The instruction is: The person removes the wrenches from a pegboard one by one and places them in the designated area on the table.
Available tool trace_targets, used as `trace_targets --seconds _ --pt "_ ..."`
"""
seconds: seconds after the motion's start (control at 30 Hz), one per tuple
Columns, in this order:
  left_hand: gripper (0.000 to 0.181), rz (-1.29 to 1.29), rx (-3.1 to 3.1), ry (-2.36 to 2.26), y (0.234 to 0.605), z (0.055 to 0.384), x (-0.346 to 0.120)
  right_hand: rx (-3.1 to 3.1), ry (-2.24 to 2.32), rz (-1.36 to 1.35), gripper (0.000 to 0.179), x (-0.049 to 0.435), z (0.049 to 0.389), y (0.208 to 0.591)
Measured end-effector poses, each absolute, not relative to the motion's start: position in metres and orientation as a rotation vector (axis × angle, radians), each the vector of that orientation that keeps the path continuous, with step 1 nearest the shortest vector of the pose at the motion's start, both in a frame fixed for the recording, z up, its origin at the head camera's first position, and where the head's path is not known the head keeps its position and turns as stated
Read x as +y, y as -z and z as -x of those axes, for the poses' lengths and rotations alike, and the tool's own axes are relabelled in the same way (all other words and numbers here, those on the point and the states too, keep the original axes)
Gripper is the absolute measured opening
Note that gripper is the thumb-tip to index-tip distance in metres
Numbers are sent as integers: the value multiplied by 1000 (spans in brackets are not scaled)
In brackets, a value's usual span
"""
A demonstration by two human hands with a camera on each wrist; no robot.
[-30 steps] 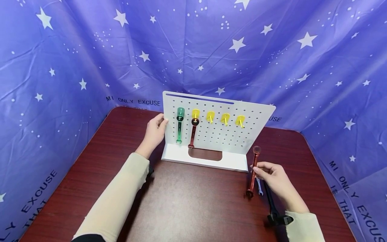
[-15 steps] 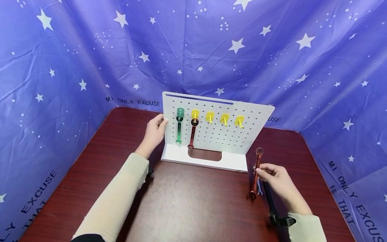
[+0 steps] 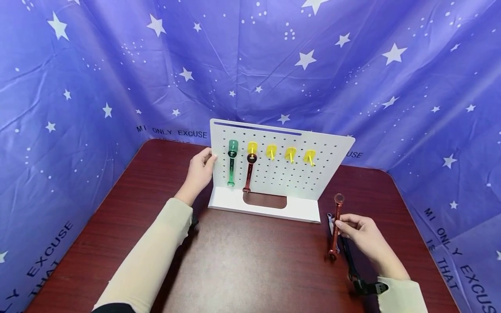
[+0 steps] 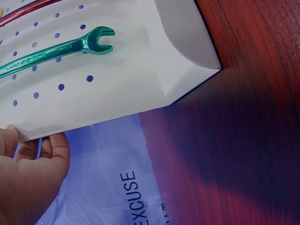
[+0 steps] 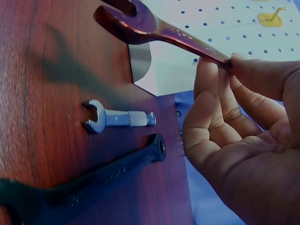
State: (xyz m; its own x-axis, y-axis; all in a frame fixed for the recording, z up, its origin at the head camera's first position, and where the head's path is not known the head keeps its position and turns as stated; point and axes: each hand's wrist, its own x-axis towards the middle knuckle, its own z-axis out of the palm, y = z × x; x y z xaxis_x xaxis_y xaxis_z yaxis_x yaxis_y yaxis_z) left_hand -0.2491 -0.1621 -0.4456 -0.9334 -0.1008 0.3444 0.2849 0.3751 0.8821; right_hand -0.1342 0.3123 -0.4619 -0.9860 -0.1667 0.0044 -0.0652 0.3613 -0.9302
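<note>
My left hand grips the left edge of a white pegboard, thumb in front and fingers behind. On the board hang a green wrench and a dark red wrench, each by its ring end. To the right of the board, my right hand pinches a red combination wrench between thumb and fingers, above the table. Its open end points down toward the tabletop. Beneath it lie a small silver wrench and a black wrench.
Three yellow hooks on the board carry nothing. The board stands on a white base with a cutout. The dark red wooden table is enclosed by a blue star-patterned curtain.
My right hand has drifted slightly right and toward me with the red wrench, uncovering more of the silver wrench's upper end. The left hand stays on the board's edge.
</note>
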Motion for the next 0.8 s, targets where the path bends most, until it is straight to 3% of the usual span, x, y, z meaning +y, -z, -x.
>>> trace_targets --seconds 0.8 --pt "17 162 -2303 1574 448 251 -163 2517 1565 155 25 336 130 466"
